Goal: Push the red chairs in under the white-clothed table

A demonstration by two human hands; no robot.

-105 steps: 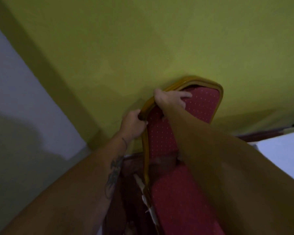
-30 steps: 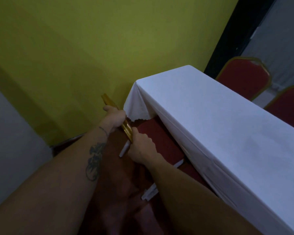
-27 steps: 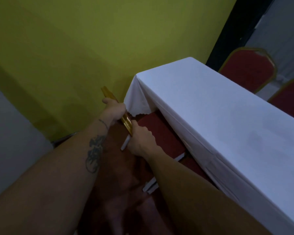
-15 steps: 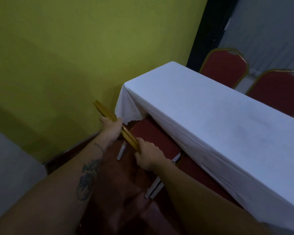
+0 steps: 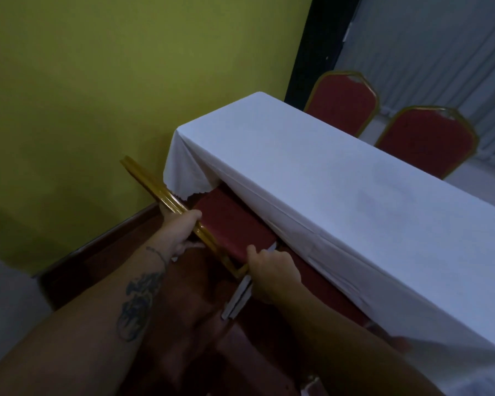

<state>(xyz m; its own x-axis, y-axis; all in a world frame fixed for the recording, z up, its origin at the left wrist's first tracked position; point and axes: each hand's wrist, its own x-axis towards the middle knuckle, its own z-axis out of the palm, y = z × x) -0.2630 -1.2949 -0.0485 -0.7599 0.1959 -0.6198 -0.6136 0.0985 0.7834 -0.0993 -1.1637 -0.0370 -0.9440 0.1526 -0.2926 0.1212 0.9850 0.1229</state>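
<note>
Both the left hand (image 5: 180, 232) and right hand (image 5: 272, 274) grip the red chair (image 5: 232, 224) by its gold back rail at the tabletop (image 5: 340, 178) corner, seat part-hidden by cloth, needing one more push inward

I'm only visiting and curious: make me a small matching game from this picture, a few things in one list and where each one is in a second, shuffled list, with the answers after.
Things:
1. left hand
2. right hand
3. white tablecloth
4. two red chairs

Places:
A. on the far side of the table
B. gripping the near chair's gold frame along its top rail
C. draped over the table, its edge hanging above the near chair's red seat
D. at the lower corner of the near chair's back

Pairs: 1-B, 2-D, 3-C, 4-A
</note>
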